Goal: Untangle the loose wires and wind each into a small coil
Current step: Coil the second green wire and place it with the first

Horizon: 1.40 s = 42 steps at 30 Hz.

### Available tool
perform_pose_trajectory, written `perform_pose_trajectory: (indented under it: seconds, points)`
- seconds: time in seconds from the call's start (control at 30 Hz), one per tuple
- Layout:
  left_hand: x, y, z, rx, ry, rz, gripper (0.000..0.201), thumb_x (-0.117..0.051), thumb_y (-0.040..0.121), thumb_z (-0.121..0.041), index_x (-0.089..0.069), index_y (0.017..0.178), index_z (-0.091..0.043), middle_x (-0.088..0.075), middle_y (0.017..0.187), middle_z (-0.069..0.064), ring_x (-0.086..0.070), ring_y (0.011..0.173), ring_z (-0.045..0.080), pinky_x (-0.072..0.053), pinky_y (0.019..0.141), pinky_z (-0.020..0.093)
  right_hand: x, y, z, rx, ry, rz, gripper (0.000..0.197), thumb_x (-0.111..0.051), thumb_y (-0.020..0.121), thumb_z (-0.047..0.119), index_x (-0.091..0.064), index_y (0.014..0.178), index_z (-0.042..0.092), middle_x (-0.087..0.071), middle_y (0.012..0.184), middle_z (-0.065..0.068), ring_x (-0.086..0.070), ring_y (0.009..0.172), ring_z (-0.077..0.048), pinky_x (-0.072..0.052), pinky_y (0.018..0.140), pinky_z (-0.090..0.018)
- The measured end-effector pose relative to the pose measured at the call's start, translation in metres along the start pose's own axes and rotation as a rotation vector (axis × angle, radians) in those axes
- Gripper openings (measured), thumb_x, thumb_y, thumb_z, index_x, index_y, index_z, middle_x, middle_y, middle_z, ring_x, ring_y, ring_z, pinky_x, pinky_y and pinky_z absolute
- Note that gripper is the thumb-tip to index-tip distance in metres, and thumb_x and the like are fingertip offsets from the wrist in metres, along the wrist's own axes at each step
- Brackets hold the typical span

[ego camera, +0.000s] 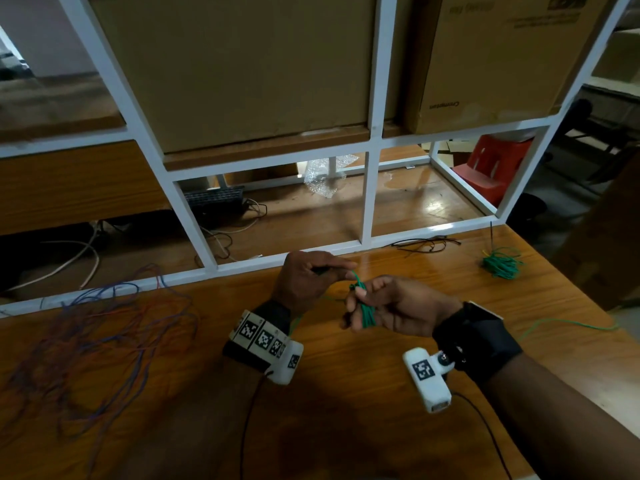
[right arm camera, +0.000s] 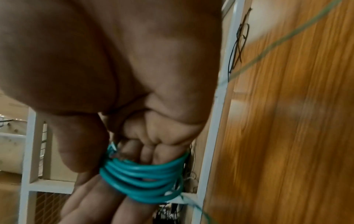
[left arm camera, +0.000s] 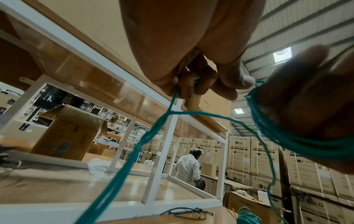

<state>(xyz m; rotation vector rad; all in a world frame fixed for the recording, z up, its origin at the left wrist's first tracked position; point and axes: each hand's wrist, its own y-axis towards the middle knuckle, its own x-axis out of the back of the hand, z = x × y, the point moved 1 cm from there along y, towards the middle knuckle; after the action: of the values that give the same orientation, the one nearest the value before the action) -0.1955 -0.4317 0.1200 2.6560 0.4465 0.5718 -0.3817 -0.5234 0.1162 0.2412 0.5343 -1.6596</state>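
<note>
The right hand is up over the wood table, and a green wire goes round and round its fingers in a tight little ring. The thumb presses on the side of that ring, so this hand has hold of the wire. The left hand is just beside it, a bit higher. Its fingers are curled and they pinch the same green wire, which comes out from under the fist (the left wrist view shows this best). From there the wire drops down, loops, and also runs across to the ring on the right hand. A long loose bit of it lies on the table far to the right. A green coil sits on the table near the back right corner. A thin black wire lies next to it, touching the white frame. On the left of the table there is a big messy heap of red and blue wires. Brown boxes sit on the shelf in the frame. A red stool is behind the frame on the right.
</note>
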Motion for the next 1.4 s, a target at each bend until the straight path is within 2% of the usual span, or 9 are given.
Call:
perform_pose_trajectory:
  seconds: [0.2,0.3,0.47,0.7,0.8,0.9,1.13,1.3,1.4]
  points:
    - [-0.004,0.002,0.007,0.083,-0.083,0.002,0.018,-0.070,0.087,0.004,-0.075,0.104,0.001,-0.077,0.095,-0.002,-0.072,0.084,0.002,-0.057,0.075,0.019,-0.008,0.000,0.005,0.139,0.190,0.177,0.020,-0.050,0.105,0.012,-0.062,0.112,-0.001,-0.072,0.105,-0.023,-0.062,0.122,-0.035,-0.045,0.113,-0.041]
    - [-0.023,-0.013,0.018,0.165,-0.270,0.006,0.026,-0.067,0.086,-0.003,-0.081,0.096,-0.023,-0.077,0.085,-0.009,-0.070,0.077,0.004,-0.058,0.070,0.025,-0.019,0.003,0.014,0.243,0.442,0.255,0.019,-0.052,0.103,0.009,-0.058,0.116,-0.004,-0.066,0.118,-0.029,-0.068,0.116,-0.031,-0.052,0.106,-0.038]
    - [-0.048,-0.044,0.036,0.291,0.031,-0.078,0.009,-0.067,0.097,-0.028,-0.075,0.096,-0.029,-0.061,0.053,-0.013,-0.055,0.050,0.006,-0.044,0.052,0.025,-0.018,0.010,0.049,0.625,0.593,-0.283,0.032,-0.037,0.110,0.018,-0.053,0.130,0.000,-0.068,0.131,-0.020,-0.065,0.127,-0.025,-0.043,0.116,-0.034]
    - [-0.038,-0.046,0.031,0.158,0.147,-0.089,0.018,-0.061,0.095,-0.037,-0.076,0.099,-0.026,-0.064,0.057,-0.012,-0.063,0.053,0.003,-0.052,0.055,0.025,0.020,0.024,0.024,0.582,-0.977,-0.970,0.028,-0.048,0.109,0.028,-0.070,0.118,0.012,-0.074,0.116,-0.001,-0.067,0.108,-0.010,-0.053,0.092,-0.030]
    - [-0.029,-0.041,0.028,0.054,0.378,-0.073,0.022,-0.064,0.095,-0.034,-0.078,0.106,-0.021,-0.076,0.081,-0.006,-0.070,0.070,0.008,-0.050,0.062,0.011,0.024,0.024,0.015,0.226,-1.562,-0.694,0.024,-0.048,0.107,0.024,-0.067,0.102,0.010,-0.072,0.097,-0.008,-0.069,0.091,-0.030,-0.053,0.075,-0.037]
    - [-0.014,-0.033,0.027,-0.089,0.545,-0.055,0.019,-0.067,0.091,-0.024,-0.080,0.106,-0.019,-0.078,0.096,-0.003,-0.067,0.078,0.006,-0.034,0.070,-0.006,0.017,0.011,0.012,-0.080,-1.415,-0.382,0.055,-0.034,0.110,0.050,-0.073,0.093,0.015,-0.077,0.087,0.006,-0.070,0.087,-0.011,-0.053,0.084,-0.030]
    - [-0.004,-0.010,0.022,-0.286,0.604,0.107,0.025,-0.059,0.096,-0.031,-0.077,0.111,-0.022,-0.075,0.083,-0.004,-0.061,0.065,0.008,-0.050,0.062,0.026,-0.002,-0.004,0.018,-0.228,-1.389,-0.326,0.045,-0.050,0.104,0.055,-0.073,0.087,0.020,-0.078,0.080,0.012,-0.070,0.076,-0.007,-0.056,0.079,-0.032]
    - [-0.004,0.000,0.020,-0.411,0.679,0.097,0.029,-0.054,0.097,-0.029,-0.075,0.112,-0.018,-0.075,0.087,-0.002,-0.064,0.077,0.022,-0.046,0.073,0.035,-0.005,-0.007,0.020,-0.160,-0.734,-0.119,0.042,-0.054,0.105,0.043,-0.072,0.094,0.007,-0.080,0.090,-0.008,-0.074,0.101,-0.019,-0.046,0.108,-0.045]
    - [-0.010,0.003,0.016,-0.440,0.595,0.025,0.036,-0.049,0.102,-0.035,-0.075,0.113,-0.013,-0.075,0.087,0.003,-0.065,0.080,0.023,-0.048,0.076,0.033,-0.007,-0.006,0.018,0.004,-0.119,0.050,0.034,-0.049,0.107,0.024,-0.068,0.094,-0.001,-0.076,0.090,-0.019,-0.071,0.105,-0.031,-0.052,0.103,-0.039]
